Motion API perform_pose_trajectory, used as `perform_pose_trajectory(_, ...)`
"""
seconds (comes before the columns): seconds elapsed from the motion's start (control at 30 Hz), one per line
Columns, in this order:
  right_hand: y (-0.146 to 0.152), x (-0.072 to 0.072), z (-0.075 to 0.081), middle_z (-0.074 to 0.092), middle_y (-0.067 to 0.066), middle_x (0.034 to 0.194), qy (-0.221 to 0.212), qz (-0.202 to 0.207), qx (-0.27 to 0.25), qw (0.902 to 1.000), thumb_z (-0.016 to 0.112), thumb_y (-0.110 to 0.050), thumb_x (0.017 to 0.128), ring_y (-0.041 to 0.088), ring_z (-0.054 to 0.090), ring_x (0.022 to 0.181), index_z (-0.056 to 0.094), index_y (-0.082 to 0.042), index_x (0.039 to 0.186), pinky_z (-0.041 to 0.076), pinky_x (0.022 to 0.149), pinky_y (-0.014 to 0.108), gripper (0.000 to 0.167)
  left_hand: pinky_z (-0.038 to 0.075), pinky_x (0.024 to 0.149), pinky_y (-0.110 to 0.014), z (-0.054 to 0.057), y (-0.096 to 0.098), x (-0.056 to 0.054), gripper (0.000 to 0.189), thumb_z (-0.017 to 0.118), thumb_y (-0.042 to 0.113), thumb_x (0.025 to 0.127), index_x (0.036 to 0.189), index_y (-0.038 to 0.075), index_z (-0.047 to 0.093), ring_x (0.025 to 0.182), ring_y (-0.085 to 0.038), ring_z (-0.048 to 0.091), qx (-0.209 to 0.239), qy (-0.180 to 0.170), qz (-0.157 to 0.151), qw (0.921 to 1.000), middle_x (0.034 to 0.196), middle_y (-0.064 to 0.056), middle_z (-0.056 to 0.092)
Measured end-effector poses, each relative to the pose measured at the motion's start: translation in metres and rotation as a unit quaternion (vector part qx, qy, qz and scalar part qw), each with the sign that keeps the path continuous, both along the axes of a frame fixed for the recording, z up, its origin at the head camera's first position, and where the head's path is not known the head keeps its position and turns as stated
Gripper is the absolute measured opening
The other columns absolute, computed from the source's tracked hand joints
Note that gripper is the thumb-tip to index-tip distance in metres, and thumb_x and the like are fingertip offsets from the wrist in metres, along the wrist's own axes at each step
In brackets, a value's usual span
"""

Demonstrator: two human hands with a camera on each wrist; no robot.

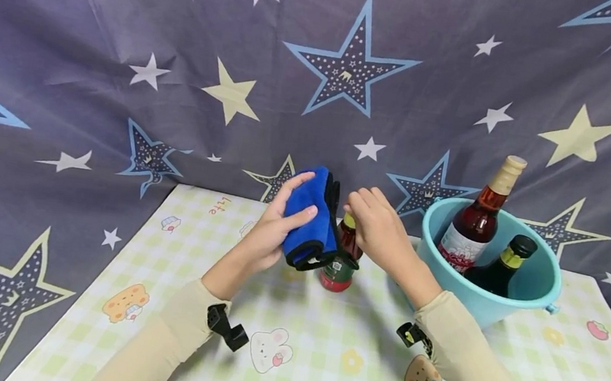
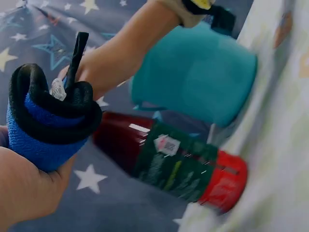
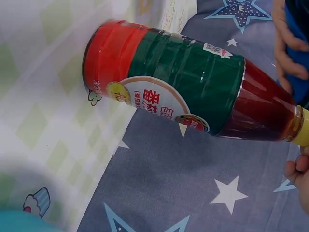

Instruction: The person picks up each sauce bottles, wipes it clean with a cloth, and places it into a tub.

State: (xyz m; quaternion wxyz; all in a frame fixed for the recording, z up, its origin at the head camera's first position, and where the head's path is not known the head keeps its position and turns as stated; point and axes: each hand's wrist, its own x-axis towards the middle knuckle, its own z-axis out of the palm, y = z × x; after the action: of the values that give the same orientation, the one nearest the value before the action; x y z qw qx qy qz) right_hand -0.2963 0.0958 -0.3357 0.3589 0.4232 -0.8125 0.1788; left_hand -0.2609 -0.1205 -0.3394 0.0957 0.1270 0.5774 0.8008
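My left hand (image 1: 268, 232) grips a folded blue cloth (image 1: 305, 210) with black edging, thumb across its front. Beside the cloth, a ketchup bottle (image 3: 178, 87) is upright at the tablecloth, with red sauce, a green and red label and a yellow cap (image 3: 304, 128). The fingers of my right hand (image 1: 384, 232) are curled at that cap, pinching the bottle's top from above. In the head view the cloth hides part of the bottle's left side. The left wrist view shows the rolled end of the cloth and a small white tag (image 2: 58, 89).
A light blue bucket (image 1: 476, 300) stands to the right, beyond my right forearm. Inside it lean a red-brown bottle (image 1: 477, 223) with a gold top and a dark bottle (image 1: 505, 262) with a black cap. A star-patterned curtain (image 1: 182, 71) hangs behind the checked tablecloth (image 1: 310, 371).
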Motion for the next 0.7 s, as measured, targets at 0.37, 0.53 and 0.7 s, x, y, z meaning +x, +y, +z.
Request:
perform_pose_trajectory(0.37, 0.001, 0.003, -0.002, 0.044, 0.006, 0.077, -0.016, -0.013, 0.002, 0.9998, 0.054, -0.006, 0.104, 0.024, 0.038, 0.074, 0.051, -0.004, 0.09, 0.034, 0.07, 0.034, 0.014, 0.051, 0.1, -0.04, -0.025, 0.021, -0.001, 0.057, 0.05, 0.011, 0.106, 0.155, 0.034, 0.033, 0.136, -0.032, 0.044, -0.062, 0.02, -0.023, 0.9976, 0.156, -0.011, 0.033)
perform_pose_trajectory(0.53, 0.001, 0.002, -0.001, 0.044, 0.006, 0.077, -0.01, -0.012, 0.0, 0.9999, 0.055, -0.006, 0.103, 0.024, 0.038, 0.073, 0.052, -0.004, 0.09, 0.034, 0.07, 0.035, 0.014, 0.046, 0.105, -0.04, -0.027, 0.019, -0.001, 0.056, 0.047, 0.015, 0.108, 0.157, 0.034, 0.028, 0.14, -0.03, 0.041, -0.099, 0.05, -0.047, 0.9927, 0.159, -0.008, 0.031)
perform_pose_trajectory(0.7, 0.002, 0.002, 0.001, 0.044, 0.006, 0.077, -0.015, -0.011, 0.009, 0.9998, 0.056, -0.006, 0.103, 0.023, 0.037, 0.073, 0.051, -0.004, 0.09, 0.033, 0.071, 0.034, 0.014, 0.044, 0.108, -0.041, -0.028, 0.019, -0.003, 0.057, 0.046, 0.016, 0.109, 0.158, 0.035, 0.025, 0.141, -0.029, 0.04, -0.109, 0.048, -0.055, 0.9914, 0.16, -0.008, 0.03)
